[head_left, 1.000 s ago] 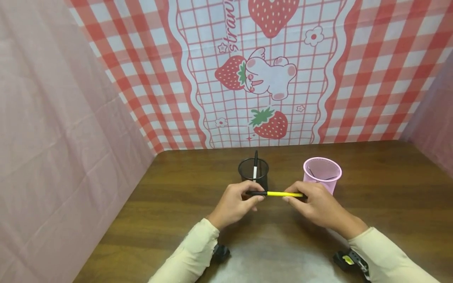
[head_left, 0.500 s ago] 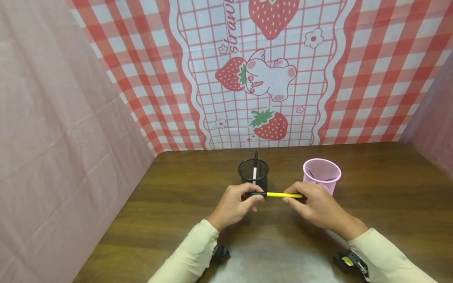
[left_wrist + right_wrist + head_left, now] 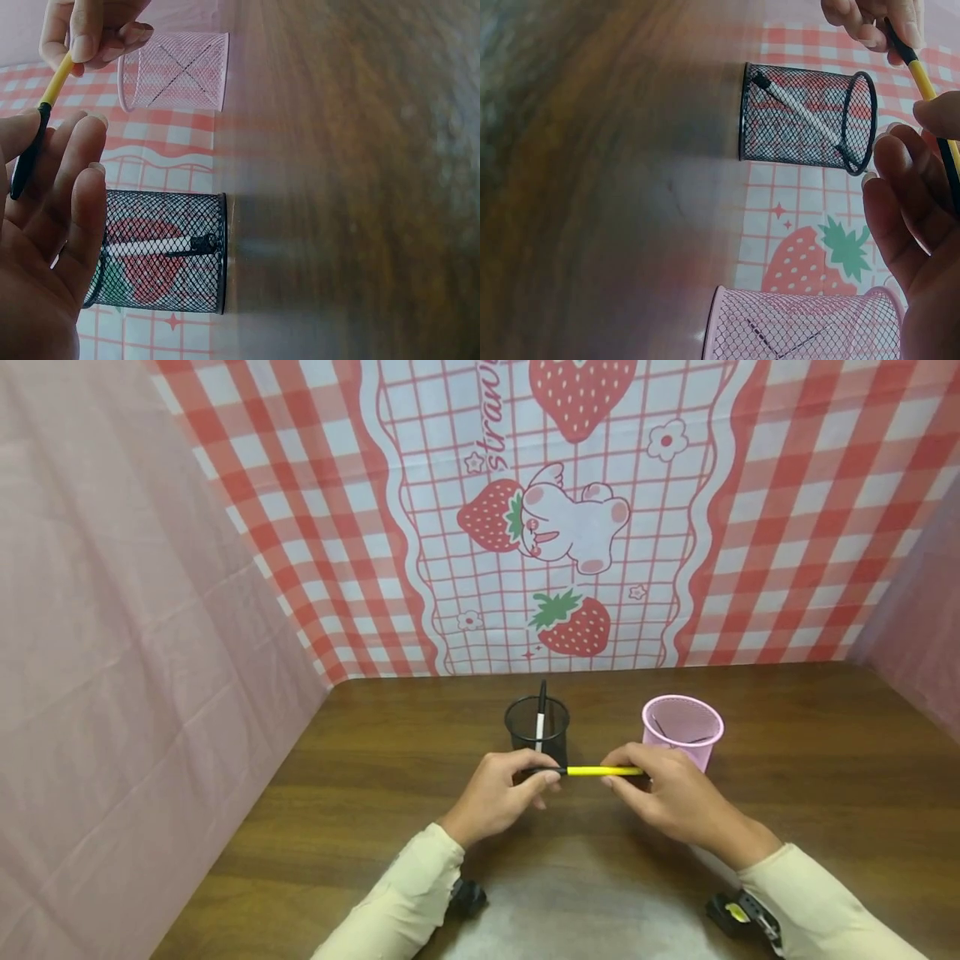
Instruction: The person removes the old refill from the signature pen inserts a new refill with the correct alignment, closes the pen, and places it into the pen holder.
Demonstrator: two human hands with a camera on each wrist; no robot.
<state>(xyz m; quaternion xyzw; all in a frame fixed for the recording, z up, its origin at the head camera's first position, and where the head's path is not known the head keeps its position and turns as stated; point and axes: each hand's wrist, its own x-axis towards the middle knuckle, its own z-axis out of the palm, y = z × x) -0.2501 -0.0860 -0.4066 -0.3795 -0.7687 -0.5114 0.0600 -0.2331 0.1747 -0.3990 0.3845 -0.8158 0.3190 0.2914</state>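
A yellow pen with black ends (image 3: 592, 771) lies level between both hands, in front of two mesh cups. Its black end is pinched between thumb and fingers of my left hand (image 3: 498, 793). My right hand (image 3: 671, 789) pinches the yellow end, where a black part shows in the right wrist view. Just behind the left hand stands a black mesh pen cup (image 3: 557, 748), holding a white pen with black ends (image 3: 541, 727). Behind the right hand is a pink mesh pen cup (image 3: 697, 755); the hand hides part of it. Both hands are above the table.
The brown wooden table (image 3: 360, 793) runs back to a red-and-white checked strawberry cloth (image 3: 570, 527). A pale pink curtain (image 3: 150, 652) borders the left side, and another pink cloth (image 3: 918, 602) hangs on the right.
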